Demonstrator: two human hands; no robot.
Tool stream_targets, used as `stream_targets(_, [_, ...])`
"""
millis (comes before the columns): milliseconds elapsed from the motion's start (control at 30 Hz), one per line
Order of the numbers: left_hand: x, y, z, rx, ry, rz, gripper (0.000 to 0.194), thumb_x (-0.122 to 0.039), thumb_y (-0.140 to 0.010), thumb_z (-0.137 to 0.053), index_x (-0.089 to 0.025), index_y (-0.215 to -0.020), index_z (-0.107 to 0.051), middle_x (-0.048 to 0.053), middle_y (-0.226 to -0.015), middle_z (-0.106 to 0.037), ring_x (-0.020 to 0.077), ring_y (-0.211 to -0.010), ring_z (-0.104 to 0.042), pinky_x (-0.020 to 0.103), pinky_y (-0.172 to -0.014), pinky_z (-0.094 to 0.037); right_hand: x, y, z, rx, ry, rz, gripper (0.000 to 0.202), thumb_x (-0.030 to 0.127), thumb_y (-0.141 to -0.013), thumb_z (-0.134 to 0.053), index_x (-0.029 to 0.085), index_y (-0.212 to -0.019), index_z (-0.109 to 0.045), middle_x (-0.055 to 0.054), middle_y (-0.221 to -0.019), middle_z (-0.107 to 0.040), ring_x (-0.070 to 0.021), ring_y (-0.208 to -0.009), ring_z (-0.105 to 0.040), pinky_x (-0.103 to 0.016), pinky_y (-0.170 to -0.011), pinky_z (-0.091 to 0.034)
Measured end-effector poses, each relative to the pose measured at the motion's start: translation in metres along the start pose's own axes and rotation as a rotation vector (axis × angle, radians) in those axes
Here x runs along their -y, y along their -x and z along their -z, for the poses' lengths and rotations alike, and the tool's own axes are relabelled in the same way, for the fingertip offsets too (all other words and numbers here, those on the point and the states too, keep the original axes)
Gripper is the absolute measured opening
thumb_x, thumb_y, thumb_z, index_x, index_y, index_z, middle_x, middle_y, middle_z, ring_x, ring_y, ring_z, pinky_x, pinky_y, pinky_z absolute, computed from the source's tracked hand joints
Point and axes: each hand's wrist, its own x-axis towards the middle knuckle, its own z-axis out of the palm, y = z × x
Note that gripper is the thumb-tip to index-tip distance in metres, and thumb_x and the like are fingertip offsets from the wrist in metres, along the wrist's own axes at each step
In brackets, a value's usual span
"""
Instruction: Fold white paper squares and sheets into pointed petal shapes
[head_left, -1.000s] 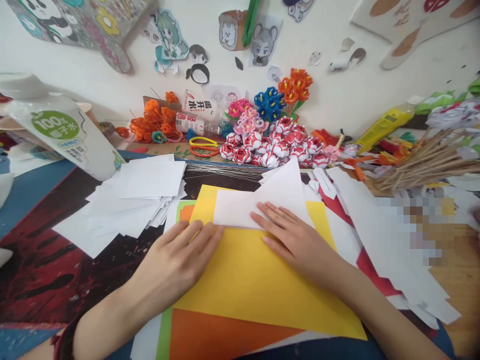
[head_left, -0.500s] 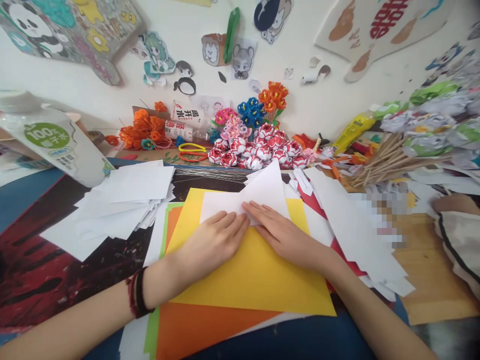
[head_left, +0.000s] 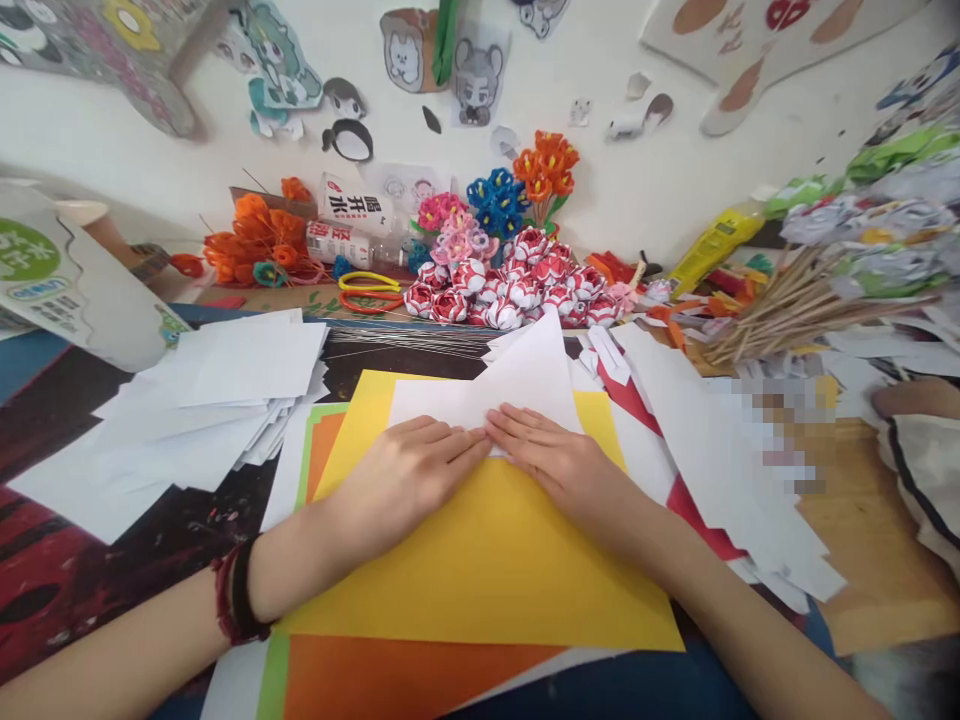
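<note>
Both hands have drawn together since a second ago: left hand (head_left: 409, 470) and right hand (head_left: 559, 462) now lie flat, fingers extended, fingertips almost meeting, pressing the folded white paper sheet (head_left: 495, 390). That sheet lies on the large yellow paper sheet (head_left: 480, 560) on the counter (head_left: 112, 540). At ten o'clock sits a pile of white paper squares (head_left: 217, 390); at twelve, red-and-white paper roses (head_left: 510, 290).

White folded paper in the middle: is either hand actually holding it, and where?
Neither grips it. The left hand and right hand press flat on the white folded paper along its near edge.
</note>
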Motion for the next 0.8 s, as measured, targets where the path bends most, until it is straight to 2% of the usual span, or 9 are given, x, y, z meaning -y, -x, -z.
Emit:
stream_targets(167, [0.007,-0.002,-0.001,-0.012,-0.046,-0.079,0.028,-0.009,-0.094,-0.043,-0.006,-0.116,-0.059,0.011,-0.103,-0.070,0.0212,-0.081,-0.064,0.035,-0.070,-0.053,-0.001,0.002,-0.003,-0.016,0.061,0.026,0.042,0.016,-0.098,-0.034,0.011,-0.139,-0.046,-0.008,-0.145,-0.041,-0.0170,-0.138,-0.033,-0.038,-0.117,-0.030])
stream_targets(300, [0.012,0.000,-0.001,-0.031,-0.024,-0.118,0.031,-0.009,-0.095,-0.041,-0.006,-0.122,-0.056,0.011,-0.112,-0.069,0.0217,-0.091,-0.064,0.037,-0.077,-0.053,0.001,0.003,0.000,0.032,0.133,0.034,0.047,0.009,-0.096,-0.031,0.011,-0.142,-0.040,-0.006,-0.149,-0.036,-0.0160,-0.140,-0.028,-0.038,-0.118,-0.028])
stream_targets(433, [0.013,0.003,-0.001,-0.027,-0.030,-0.139,0.034,-0.011,-0.097,-0.037,-0.005,-0.126,-0.052,0.011,-0.117,-0.067,0.0225,-0.097,-0.062,0.038,-0.082,-0.052,0.005,0.005,0.002,0.055,0.174,0.030,0.047,0.012,-0.097,-0.031,0.011,-0.144,-0.036,-0.007,-0.150,-0.032,-0.0168,-0.141,-0.025,-0.038,-0.118,-0.028])
stream_targets(633, [0.010,0.004,0.000,-0.020,-0.020,-0.109,0.035,-0.014,-0.098,-0.035,-0.008,-0.127,-0.052,0.010,-0.118,-0.066,0.0231,-0.103,-0.059,0.038,-0.087,-0.049,0.006,0.006,0.001,0.050,0.198,0.021,0.047,0.016,-0.099,-0.031,0.012,-0.146,-0.033,-0.007,-0.151,-0.030,-0.0174,-0.142,-0.023,-0.039,-0.117,-0.030])
stream_targets(800, [0.011,0.003,-0.001,0.047,0.018,-0.056,0.036,-0.017,-0.098,-0.035,-0.012,-0.130,-0.051,0.012,-0.121,-0.063,0.0234,-0.097,-0.058,0.039,-0.084,-0.047,0.006,0.006,0.001,0.086,0.217,0.025,0.048,0.014,-0.099,-0.029,0.009,-0.146,-0.031,-0.009,-0.152,-0.028,-0.0186,-0.142,-0.021,-0.040,-0.117,-0.029])
